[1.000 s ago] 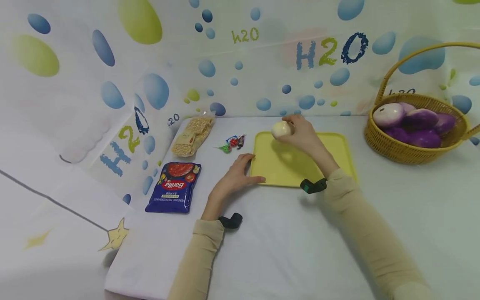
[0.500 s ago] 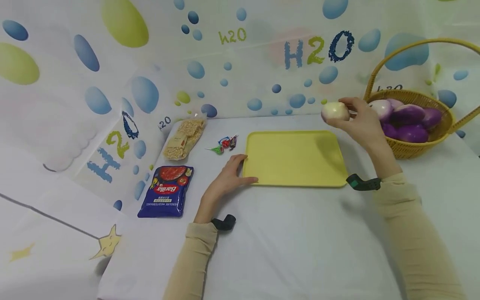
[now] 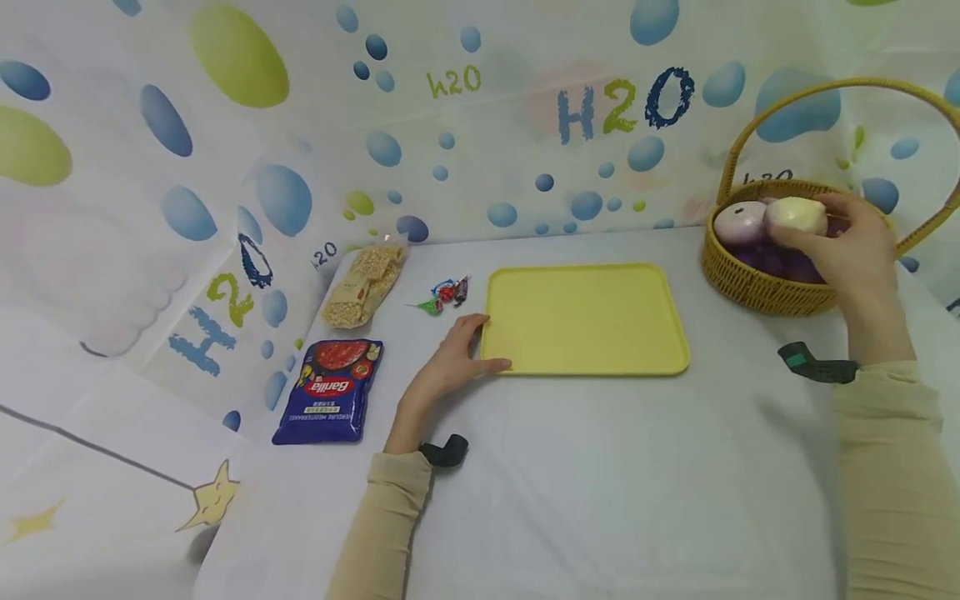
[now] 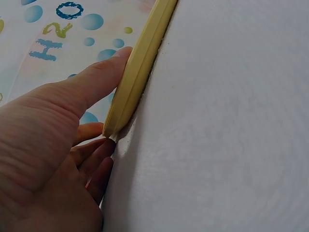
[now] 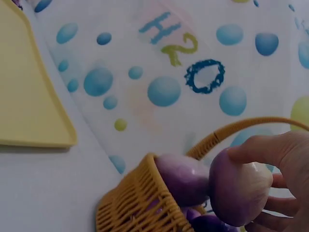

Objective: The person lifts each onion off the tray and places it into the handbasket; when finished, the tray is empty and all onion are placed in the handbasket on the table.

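My right hand (image 3: 858, 242) holds a round purple-and-white vegetable (image 3: 797, 216) over the wicker basket (image 3: 757, 287). In the right wrist view the thumb lies across the top of this vegetable (image 5: 239, 188), with fingers behind it. It appears to touch a similar pale purple vegetable (image 5: 181, 179) at the basket's rim; whether it bears on the others is hidden. On the left, my left hand (image 3: 450, 358) grips the near left corner of a flat yellow tray (image 3: 585, 321). The left wrist view has the thumb on the tray's edge (image 4: 133, 87) and fingers round the corner.
Left of the tray lie several wrapped candies (image 3: 446, 293), a clear bag of pale grains or beans (image 3: 365, 283) and a blue Barilla pouch (image 3: 330, 392). The basket's tall handle (image 3: 840, 83) arches over its contents. A patterned cloth wall (image 3: 510, 108) stands behind the table.
My right hand has carried the round vegetable from above the tray rightward to the basket. My left hand stays at the tray's corner. The head view has shifted slightly.
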`<state>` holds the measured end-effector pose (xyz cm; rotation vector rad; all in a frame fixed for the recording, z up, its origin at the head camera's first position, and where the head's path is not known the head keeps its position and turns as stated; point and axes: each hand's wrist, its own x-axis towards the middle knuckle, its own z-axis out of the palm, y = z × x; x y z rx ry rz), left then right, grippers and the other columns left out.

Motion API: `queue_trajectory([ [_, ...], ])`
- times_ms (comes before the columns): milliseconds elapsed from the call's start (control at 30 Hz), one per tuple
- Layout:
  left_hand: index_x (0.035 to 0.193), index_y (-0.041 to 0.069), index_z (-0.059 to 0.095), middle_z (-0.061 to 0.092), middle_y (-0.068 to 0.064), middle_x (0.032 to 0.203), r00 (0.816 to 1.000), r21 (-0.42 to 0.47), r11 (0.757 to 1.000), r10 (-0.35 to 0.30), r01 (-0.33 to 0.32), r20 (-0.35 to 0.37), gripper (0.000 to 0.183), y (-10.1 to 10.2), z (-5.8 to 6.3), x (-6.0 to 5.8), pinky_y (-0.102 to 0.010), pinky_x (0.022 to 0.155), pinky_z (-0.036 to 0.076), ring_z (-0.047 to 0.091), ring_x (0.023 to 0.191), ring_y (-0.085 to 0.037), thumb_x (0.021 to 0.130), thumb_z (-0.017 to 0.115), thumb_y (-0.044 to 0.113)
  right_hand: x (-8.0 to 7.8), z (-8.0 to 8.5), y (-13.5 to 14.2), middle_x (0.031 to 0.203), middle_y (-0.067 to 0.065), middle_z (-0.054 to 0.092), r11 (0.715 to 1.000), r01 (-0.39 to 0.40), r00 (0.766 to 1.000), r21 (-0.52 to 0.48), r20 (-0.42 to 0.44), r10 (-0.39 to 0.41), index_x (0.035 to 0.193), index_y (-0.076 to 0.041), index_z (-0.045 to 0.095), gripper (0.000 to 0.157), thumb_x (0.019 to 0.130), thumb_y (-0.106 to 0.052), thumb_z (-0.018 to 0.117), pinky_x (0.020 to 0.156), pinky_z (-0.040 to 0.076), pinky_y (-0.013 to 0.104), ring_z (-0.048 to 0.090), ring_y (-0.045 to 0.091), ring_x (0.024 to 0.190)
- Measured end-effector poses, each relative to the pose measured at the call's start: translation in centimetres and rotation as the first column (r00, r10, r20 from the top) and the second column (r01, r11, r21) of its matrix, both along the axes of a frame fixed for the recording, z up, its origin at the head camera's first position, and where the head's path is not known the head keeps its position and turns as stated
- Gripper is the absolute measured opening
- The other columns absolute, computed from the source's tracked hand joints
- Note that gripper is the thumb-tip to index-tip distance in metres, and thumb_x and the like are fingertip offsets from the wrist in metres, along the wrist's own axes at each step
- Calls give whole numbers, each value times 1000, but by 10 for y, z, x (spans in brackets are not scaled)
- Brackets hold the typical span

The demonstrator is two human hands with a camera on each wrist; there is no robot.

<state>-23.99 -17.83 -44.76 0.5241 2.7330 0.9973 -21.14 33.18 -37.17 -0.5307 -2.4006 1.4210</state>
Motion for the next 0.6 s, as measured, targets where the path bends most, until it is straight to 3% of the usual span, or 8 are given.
queue_trajectory([
  [233,146,15,31,28,-3,149,1000,18,1000,21,-21,8,92,-11,-2,7,-43,112,24,24,139,-21,74,75,52,-4,-15,5,150,-1,32,1000,-7,999,17,43,6,147,-30,32,77,82,-51,67,111,26,45,30,24,133],
  [433,146,16,32,28,-2,149,1000,31,999,22,-22,8,91,-6,-1,5,-41,112,24,23,139,-20,74,74,53,-2,-1,1,149,-2,34,996,63,998,67,-27,-61,144,-32,36,66,86,-47,64,110,28,40,32,22,133],
  [600,146,15,32,28,-3,149,1000,27,1000,-2,2,-6,91,2,0,-3,-41,112,24,24,139,-20,74,75,53,1,14,-14,147,-5,37,997,28,998,75,-61,-24,142,-31,40,61,87,-42,63,112,25,37,33,19,134],
])
